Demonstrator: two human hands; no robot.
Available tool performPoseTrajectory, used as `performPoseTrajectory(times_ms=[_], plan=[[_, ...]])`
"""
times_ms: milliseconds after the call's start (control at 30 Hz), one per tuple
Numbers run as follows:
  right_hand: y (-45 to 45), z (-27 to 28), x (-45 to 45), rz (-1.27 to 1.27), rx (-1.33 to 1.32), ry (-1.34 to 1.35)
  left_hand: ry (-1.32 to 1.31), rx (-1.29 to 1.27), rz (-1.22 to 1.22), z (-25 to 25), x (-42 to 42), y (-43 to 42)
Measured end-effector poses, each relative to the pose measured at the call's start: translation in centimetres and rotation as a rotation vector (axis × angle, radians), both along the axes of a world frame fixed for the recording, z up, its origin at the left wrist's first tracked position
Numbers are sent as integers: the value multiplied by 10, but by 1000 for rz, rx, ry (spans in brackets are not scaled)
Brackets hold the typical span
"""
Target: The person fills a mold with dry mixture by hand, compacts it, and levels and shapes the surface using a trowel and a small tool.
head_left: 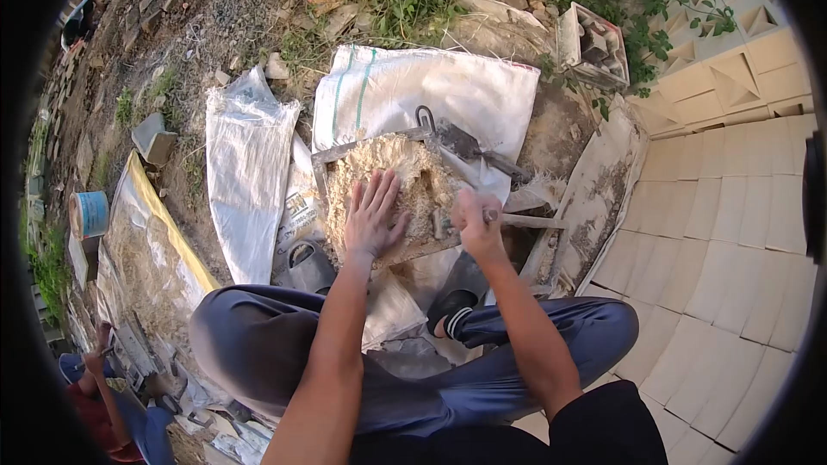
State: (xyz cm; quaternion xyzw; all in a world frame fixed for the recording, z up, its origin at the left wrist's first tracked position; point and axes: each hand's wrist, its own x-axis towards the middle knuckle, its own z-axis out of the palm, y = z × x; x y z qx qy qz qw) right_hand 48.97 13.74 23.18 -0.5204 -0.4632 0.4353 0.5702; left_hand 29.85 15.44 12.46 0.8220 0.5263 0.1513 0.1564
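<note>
A square frame holds a rough, pale yellowish crumbly mass between my knees. My left hand lies flat on that mass, its fingers spread. At the right edge of the frame, my right hand is closed around a tool with a pale handle; the tool's working end is partly hidden by the hand. A trowel with a dark blade lies beyond my right hand, on a white sack.
Stacked pale tiles rise at the right. A box of rubble stands at the upper right. Another white sack and a bucket are at the left. Another person sits at the lower left.
</note>
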Motion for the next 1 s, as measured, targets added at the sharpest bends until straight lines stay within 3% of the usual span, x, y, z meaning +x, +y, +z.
performPoseTrajectory(times_ms=[67,200,267,367,467,600,667,733,867,933,1000], plan=[[5,-22,5,-8,-149,268,95,-48,-3,-2,0,4],[21,17,1,-5,-30,-27,70,-16,-1,-6,-1,4],[22,-15,0,5,28,-34,71,-38,-4,-8,-5,-2],[46,-9,-7,9,-6,-75,52,-29,8,-8,-2,3],[60,31,-15,-35,14,-8,3,7,7,-7,-3,3],[90,-19,-20,-1,138,-56,49,-10,8,-8,-3,3],[92,20,-19,-97,32,39,60,-5,21,-9,-3,7],[90,13,-16,-109,139,236,25,11,7,-8,-4,2],[104,-11,-16,-15,70,170,36,-2,13,-9,-4,2],[104,24,-22,-157,-15,239,38,25,7,-12,-4,5],[100,17,-22,-118,67,250,44,17,7,-16,-8,0]])
